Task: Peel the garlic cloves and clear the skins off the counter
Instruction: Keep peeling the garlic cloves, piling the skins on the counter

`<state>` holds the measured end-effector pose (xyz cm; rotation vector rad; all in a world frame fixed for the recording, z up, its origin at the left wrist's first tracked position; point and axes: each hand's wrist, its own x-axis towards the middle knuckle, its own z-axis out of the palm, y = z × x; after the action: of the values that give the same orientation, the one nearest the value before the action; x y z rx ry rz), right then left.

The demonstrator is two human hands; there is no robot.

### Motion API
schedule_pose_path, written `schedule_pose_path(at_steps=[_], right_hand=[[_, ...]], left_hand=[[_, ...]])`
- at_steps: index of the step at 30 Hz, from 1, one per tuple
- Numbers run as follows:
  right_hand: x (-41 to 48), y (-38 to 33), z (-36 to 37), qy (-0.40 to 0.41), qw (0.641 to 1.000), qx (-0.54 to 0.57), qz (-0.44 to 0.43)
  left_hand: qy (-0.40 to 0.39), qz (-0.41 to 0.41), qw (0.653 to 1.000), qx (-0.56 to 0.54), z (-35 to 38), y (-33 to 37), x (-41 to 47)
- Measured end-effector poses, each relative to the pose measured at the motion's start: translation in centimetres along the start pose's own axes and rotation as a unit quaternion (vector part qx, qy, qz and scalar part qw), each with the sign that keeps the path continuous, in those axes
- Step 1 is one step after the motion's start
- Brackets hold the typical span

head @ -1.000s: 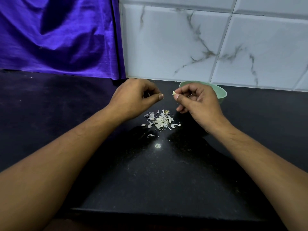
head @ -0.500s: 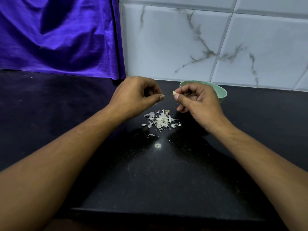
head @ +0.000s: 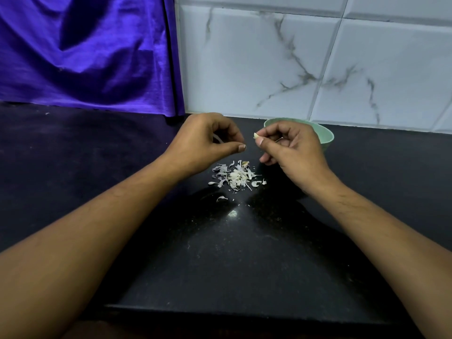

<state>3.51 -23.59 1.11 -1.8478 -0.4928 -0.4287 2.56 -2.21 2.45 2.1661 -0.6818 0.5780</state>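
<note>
My right hand (head: 292, 152) pinches a small pale garlic clove (head: 255, 135) between thumb and forefinger, just in front of a green bowl (head: 326, 136). A short gap to the left, my left hand (head: 208, 145) is curled, with a thin whitish strip of skin (head: 217, 138) showing among its fingers. Below and between both hands, a loose pile of garlic skins (head: 236, 177) lies on the black counter (head: 220, 253). A few stray flakes (head: 221, 198) lie nearer to me. The bowl's inside is hidden behind my right hand.
A purple cloth (head: 85, 52) hangs at the back left down to the counter. White marble-pattern tiles (head: 305, 62) form the back wall. The counter's front edge (head: 232, 310) runs close to me.
Both hands stay nearly where they were. My left hand has shifted slightly, and its thumb sits a little lower and farther from the clove.
</note>
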Motion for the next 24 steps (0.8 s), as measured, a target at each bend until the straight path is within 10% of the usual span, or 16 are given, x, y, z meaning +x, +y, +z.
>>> schedule_pose_path(at_steps=[24], right_hand=[[-0.21,0.00,0.19,-0.025,1.000,0.006,-0.005]], left_hand=[[0.003,-0.032,0.999,0.000,0.44,-0.68,0.32]])
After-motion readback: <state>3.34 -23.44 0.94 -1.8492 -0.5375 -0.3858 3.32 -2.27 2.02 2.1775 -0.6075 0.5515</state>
